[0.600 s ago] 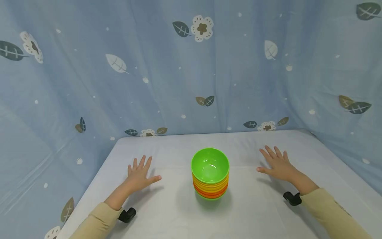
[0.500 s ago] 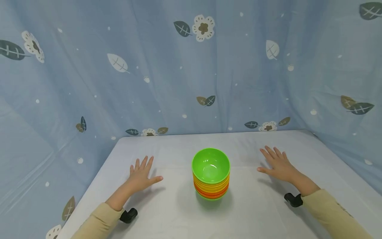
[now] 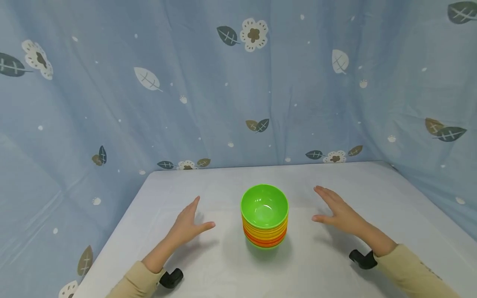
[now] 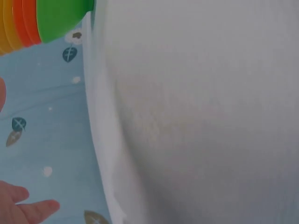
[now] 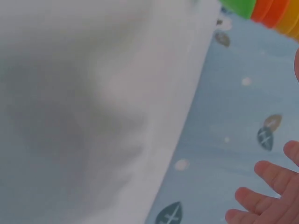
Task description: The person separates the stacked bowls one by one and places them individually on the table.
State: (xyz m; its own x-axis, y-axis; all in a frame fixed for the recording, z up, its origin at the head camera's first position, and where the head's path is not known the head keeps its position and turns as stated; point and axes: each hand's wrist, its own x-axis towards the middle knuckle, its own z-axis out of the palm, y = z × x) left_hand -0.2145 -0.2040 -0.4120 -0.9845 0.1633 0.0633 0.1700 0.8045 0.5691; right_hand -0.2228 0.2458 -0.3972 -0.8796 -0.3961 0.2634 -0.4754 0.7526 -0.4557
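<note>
A stack of nested bowls (image 3: pixel 264 234) stands upright at the middle of the table. The top bowl (image 3: pixel 264 207) is bright green and faces up; yellow and orange rims show beneath it, with green at the very bottom. To the left of the stack, my left hand (image 3: pixel 186 227) is held apart from it, thumb spread from the straight fingers. On the other side, my right hand (image 3: pixel 343 214) also stays apart from the bowls, its thumb toward them. Neither hand holds anything. Both wrist views catch the stack (image 4: pixel 28 21) only in part, at an upper corner.
The table (image 3: pixel 231 269) has a white cloth. Behind it and along its sides hangs a blue curtain (image 3: pixel 208 91) printed with leaves and flowers. A small black camera (image 3: pixel 171 278) sits at the left wrist, and another black camera (image 3: pixel 363 259) at the right wrist.
Both hands have moved inward toward the bowl stack and turned so that the palms face it more. Their fingers were fanned out before and lie closer together now. The stack stays in place.
</note>
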